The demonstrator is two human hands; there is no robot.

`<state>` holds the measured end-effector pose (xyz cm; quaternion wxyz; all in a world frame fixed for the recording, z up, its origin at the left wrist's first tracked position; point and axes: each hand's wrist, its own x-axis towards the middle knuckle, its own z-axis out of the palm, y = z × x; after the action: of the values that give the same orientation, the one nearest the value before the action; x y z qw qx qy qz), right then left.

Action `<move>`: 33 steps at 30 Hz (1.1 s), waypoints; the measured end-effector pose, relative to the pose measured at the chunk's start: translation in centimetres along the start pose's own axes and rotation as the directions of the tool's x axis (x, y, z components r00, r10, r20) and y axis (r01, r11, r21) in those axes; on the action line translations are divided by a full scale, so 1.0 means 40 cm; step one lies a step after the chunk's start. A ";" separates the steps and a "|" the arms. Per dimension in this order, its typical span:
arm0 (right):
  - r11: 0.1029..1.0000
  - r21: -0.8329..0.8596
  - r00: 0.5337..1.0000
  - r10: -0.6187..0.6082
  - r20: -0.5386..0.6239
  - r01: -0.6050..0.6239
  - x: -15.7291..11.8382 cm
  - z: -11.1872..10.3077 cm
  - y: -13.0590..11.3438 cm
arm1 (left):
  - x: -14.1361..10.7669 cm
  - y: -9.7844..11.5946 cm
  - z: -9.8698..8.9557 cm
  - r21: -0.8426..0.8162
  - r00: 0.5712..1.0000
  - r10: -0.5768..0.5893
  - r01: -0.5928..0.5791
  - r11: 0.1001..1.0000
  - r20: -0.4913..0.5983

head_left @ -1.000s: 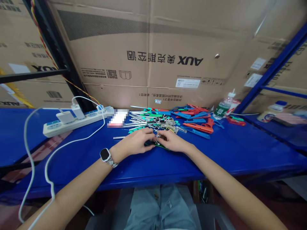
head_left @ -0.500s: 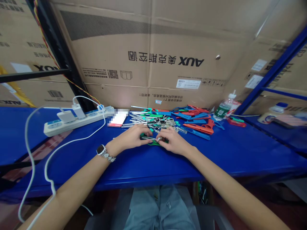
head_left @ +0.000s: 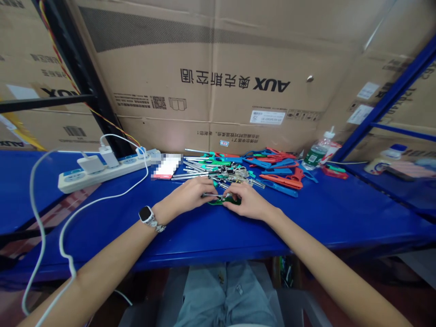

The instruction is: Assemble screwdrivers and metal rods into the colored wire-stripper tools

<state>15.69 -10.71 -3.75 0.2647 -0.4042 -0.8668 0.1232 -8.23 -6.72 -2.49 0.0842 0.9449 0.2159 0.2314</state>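
My left hand (head_left: 197, 194) is closed, its thumb and fingers pinching a thin silvery rod above the blue table. Close on its right, my right hand (head_left: 248, 200) has thumb and fingertips pressed on a small green plastic shell (head_left: 215, 203), which looks like half of a long-nosed lighter's handle. Small pale parts sit between the two sets of fingertips, too small to name. Just beyond the hands lies a pile of metal rods and small fittings (head_left: 235, 172). To its right are red and blue plastic handle shells (head_left: 281, 180).
A white power strip (head_left: 102, 171) with chargers and looping cables lies at left, beside a red-and-white packet (head_left: 166, 166). At back right stand a green-labelled bottle (head_left: 312, 156) and a blue-capped bottle (head_left: 384, 160). A large cardboard box (head_left: 211, 54) walls off the back.
My right hand's fingertips have shifted slightly over the green shell, and the left wrist has turned so the watch face shows more. The whole view has moved a little.
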 end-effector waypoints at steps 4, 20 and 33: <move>0.992 0.125 1.000 0.007 0.012 -0.008 0.006 0.004 0.003 | 0.003 -0.002 -0.005 -0.204 0.992 -0.125 0.125 0.971 0.011; 0.932 0.336 0.984 0.086 0.156 -0.135 0.005 -0.013 0.020 | 0.001 0.040 0.005 0.451 0.969 0.244 -0.196 0.871 -0.051; 0.988 0.099 0.993 0.121 0.016 -0.122 0.002 0.014 -0.013 | 0.005 0.032 0.019 0.320 0.995 0.088 -0.098 0.942 0.044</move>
<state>15.01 -11.00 -3.96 0.2725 -0.4420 -0.8345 0.1843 -7.26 -7.81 -2.74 -0.0788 0.9584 0.2045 0.1830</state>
